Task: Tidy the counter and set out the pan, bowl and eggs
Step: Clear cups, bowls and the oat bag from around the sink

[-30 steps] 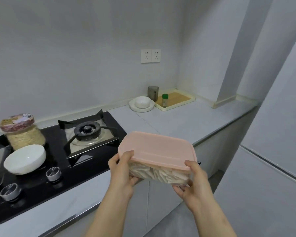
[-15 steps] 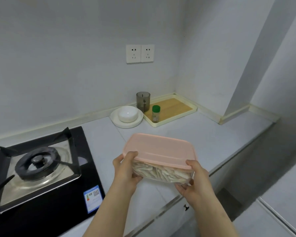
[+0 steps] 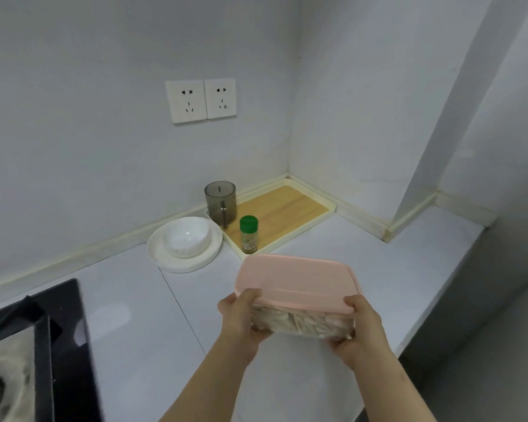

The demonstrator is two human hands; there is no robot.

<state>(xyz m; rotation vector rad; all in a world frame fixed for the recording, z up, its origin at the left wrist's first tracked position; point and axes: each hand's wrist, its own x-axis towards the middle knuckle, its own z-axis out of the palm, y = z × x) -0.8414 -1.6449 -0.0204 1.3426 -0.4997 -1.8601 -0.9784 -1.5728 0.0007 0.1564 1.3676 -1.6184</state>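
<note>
I carry a clear food container with a pink lid [image 3: 296, 280], filled with pale strips, above the white counter [image 3: 141, 324]. My left hand [image 3: 241, 321] grips its left end, thumb on the lid rim. At the right end my right hand [image 3: 355, 330] holds it the same way. A white bowl [image 3: 186, 236] sits in a white plate [image 3: 165, 263] against the back wall. No pan or eggs are in view.
A wooden tray with a cream rim [image 3: 282, 213] fills the back corner; a grey cup [image 3: 220, 202] and a green-capped spice jar [image 3: 248, 234] stand on it. The black gas stove [image 3: 34, 354] is at the lower left. The counter edge drops off at the right.
The view has swung right and moved closer to the counter's corner, taking the container with it over the counter. The stove slid to the left edge. Both hands keep the same grip.
</note>
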